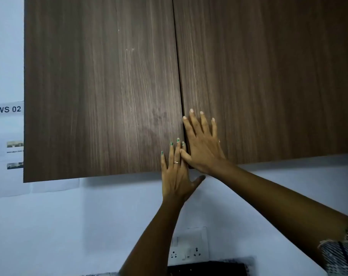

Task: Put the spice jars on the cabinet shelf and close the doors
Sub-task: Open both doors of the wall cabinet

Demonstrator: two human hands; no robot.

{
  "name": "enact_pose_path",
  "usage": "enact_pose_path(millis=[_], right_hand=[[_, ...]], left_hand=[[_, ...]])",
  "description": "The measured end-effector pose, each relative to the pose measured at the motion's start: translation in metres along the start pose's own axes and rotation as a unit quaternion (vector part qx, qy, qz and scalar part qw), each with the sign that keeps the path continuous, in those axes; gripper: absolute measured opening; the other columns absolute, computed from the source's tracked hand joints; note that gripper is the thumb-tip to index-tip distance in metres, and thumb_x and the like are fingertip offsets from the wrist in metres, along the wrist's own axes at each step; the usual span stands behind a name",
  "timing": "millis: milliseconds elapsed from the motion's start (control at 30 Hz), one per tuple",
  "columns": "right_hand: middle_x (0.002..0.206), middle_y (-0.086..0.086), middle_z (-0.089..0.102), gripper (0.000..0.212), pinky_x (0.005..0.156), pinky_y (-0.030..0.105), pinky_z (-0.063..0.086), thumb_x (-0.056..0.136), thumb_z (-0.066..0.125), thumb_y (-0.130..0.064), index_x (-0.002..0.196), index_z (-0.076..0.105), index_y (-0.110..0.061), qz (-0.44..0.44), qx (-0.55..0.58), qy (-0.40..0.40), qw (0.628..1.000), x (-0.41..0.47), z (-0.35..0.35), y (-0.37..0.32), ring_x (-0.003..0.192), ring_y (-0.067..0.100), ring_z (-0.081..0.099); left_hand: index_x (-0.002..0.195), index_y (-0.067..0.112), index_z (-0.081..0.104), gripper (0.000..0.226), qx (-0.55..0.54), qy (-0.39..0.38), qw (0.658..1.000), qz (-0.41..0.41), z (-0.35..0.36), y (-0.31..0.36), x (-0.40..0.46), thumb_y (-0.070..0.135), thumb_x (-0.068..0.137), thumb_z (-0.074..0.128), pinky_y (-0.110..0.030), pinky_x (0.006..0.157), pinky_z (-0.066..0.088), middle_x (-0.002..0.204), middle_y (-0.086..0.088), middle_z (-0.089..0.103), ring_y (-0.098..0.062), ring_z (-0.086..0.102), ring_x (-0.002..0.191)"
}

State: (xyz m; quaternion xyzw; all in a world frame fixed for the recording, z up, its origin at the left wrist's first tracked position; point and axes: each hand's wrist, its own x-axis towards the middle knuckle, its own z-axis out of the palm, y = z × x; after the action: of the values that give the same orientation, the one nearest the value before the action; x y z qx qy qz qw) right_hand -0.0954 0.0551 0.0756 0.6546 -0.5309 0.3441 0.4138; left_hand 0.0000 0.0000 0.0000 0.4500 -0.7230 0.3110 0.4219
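Cabinet doors: left door (101, 90) and right door (268, 76) both look shut, only thin dark line between them. Spice jars not in sight, likely inside, can't tell. Task looks nearly done; only letting go left. Left hand (176, 172) flat on bottom corner of left door, fingers straight, holding nothing. Right hand (202, 145) flat on right door just beside gap, fingers spread, holding nothing. Hands touch each other at gap.

"WS 02" on paper sign (8, 109), left wall, other sheets unreadable
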Motion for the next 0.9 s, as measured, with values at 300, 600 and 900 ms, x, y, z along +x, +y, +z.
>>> enact_pose_path(millis=[300, 600, 900], right_hand=[[0.157, 0.007, -0.020, 0.081, 0.107, 0.067, -0.009, 0.090, 0.034, -0.054, 0.149, -0.012, -0.022, 0.090, 0.037, -0.015, 0.995, 0.009, 0.022, -0.005, 0.145, 0.032, -0.016], [0.158, 0.006, -0.016, 0.075, 0.109, 0.064, -0.008, 0.093, 0.030, -0.049, 0.149, -0.011, -0.021, 0.106, 0.036, 0.016, 0.994, 0.008, 0.040, -0.004, 0.146, 0.029, -0.012], [0.159, 0.010, -0.011, 0.079, 0.112, 0.059, -0.008, 0.091, 0.035, -0.047, 0.149, -0.008, -0.016, 0.109, 0.045, 0.050, 0.992, 0.013, 0.041, -0.008, 0.147, 0.030, -0.009]], left_hand=[[0.151, 0.016, -0.010, 0.089, 0.010, 0.010, 0.998, -0.061, 0.014, 0.010, 0.006, 0.066, 0.090, 0.031, -0.043, 0.109, -0.026, 0.158, -0.007, -0.018, -0.027, -0.030, 0.139], [0.148, 0.016, 0.004, 0.097, -0.045, 0.054, 0.995, -0.064, 0.019, 0.012, 0.007, 0.065, 0.081, 0.054, -0.048, 0.114, -0.008, 0.156, -0.007, -0.004, -0.029, -0.011, 0.142], [0.146, 0.021, -0.013, 0.098, -0.124, 0.036, 0.988, -0.089, 0.013, 0.019, 0.007, 0.071, 0.081, 0.041, -0.036, 0.103, -0.036, 0.151, 0.000, -0.026, -0.021, -0.034, 0.137]])
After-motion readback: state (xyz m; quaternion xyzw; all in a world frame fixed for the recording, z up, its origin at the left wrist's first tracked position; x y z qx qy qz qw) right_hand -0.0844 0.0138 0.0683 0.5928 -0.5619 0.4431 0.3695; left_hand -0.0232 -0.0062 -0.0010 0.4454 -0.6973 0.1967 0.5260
